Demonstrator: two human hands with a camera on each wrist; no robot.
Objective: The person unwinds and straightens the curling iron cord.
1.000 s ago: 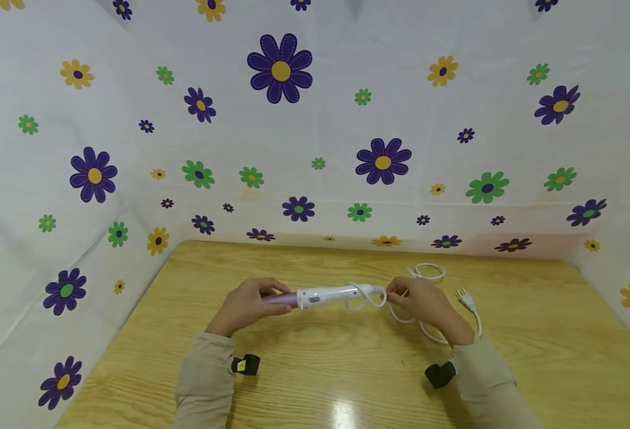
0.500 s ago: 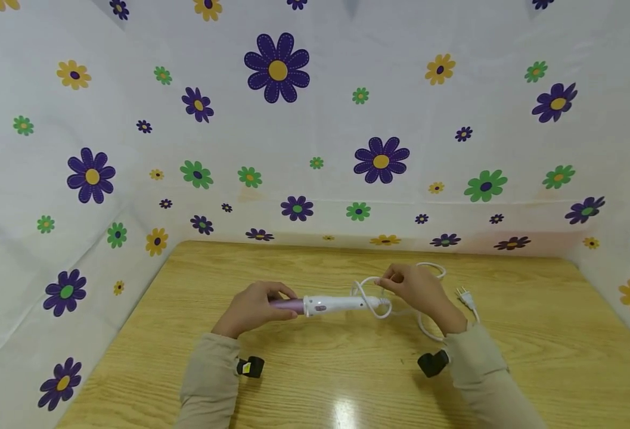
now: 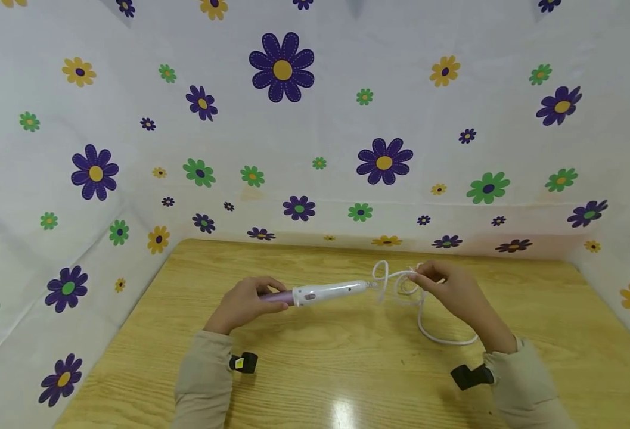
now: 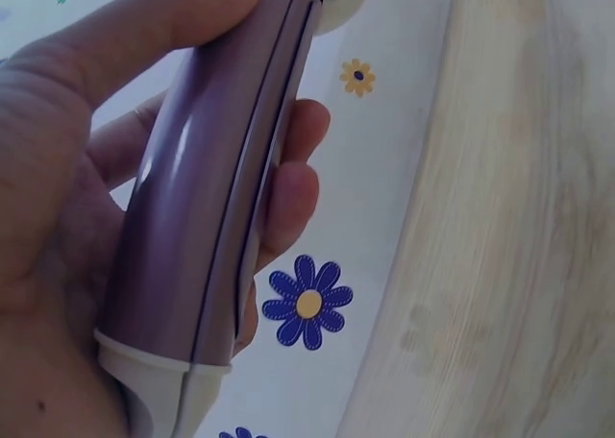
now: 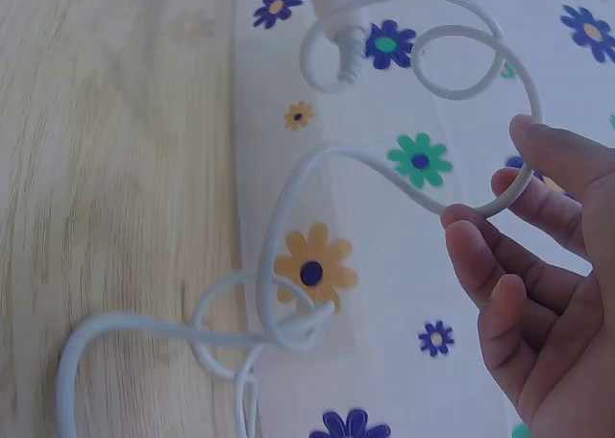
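My left hand [image 3: 244,304] grips the purple barrel of a curling iron [image 3: 328,292], whose white handle points right, tilted slightly up. In the left wrist view the barrel [image 4: 197,198] shows a lengthwise seam, with thumb and fingers wrapped about it. My right hand [image 3: 456,295] pinches the white power cord [image 3: 446,342] a little way from the handle's end. Seen from the right wrist, the cord [image 5: 332,152] runs through thumb and fingers in loose loops, one of them near the handle's tip. The plug is hidden behind my right hand and forearm.
A pale wooden table [image 3: 315,369] lies beneath both hands. White cloth [image 3: 325,125] printed with purple, green and yellow flowers rises behind it and at both sides. Each wrist wears a black camera mount.
My right hand has moved right, drawing the cord away from the handle it looped over; the loops now sit beyond the handle's end. My left hand keeps its grip, shifting slightly.
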